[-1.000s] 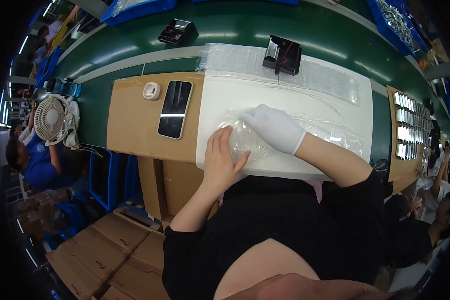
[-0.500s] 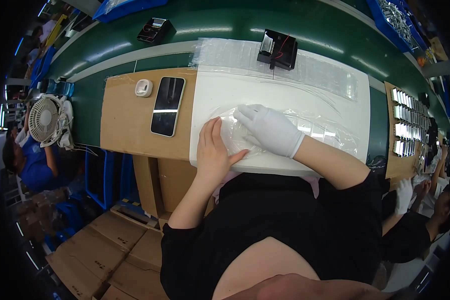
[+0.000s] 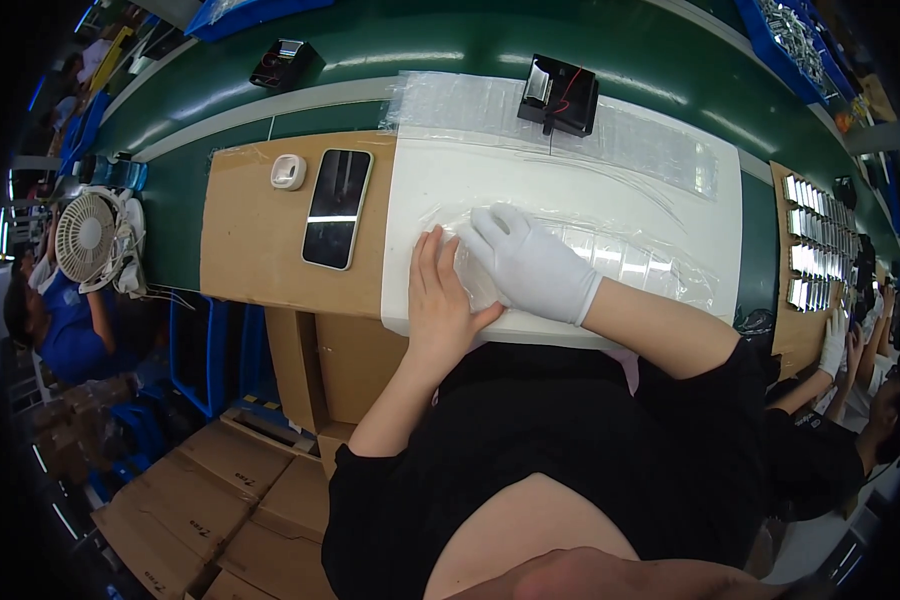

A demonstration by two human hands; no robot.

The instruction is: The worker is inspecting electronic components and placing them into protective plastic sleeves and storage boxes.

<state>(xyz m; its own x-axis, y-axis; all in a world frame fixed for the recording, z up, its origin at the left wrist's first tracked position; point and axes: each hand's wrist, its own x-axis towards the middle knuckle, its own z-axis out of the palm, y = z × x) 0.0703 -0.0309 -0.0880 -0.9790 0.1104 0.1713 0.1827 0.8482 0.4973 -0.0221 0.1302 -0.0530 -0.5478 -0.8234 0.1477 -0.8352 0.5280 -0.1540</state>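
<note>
I'm handling the left end of the clear plastic (image 3: 660, 268), which lies mid-frame on the white board (image 3: 435, 175). My bare left hand (image 3: 444, 300) rests at that end, fingers close together, thumb spread away; my gloved right hand (image 3: 540, 262) has bent fingers, and I can't tell whether they pinch anything. The next move, I'd judge, calls for a light, steady touch.

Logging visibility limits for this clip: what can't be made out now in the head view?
- Head view: part of the clear plastic, hidden under the gloved right hand.
- Head view: the upper-left blue tray, cut off by the top edge.
- Head view: metal pieces at upper right, too small to count.
</note>
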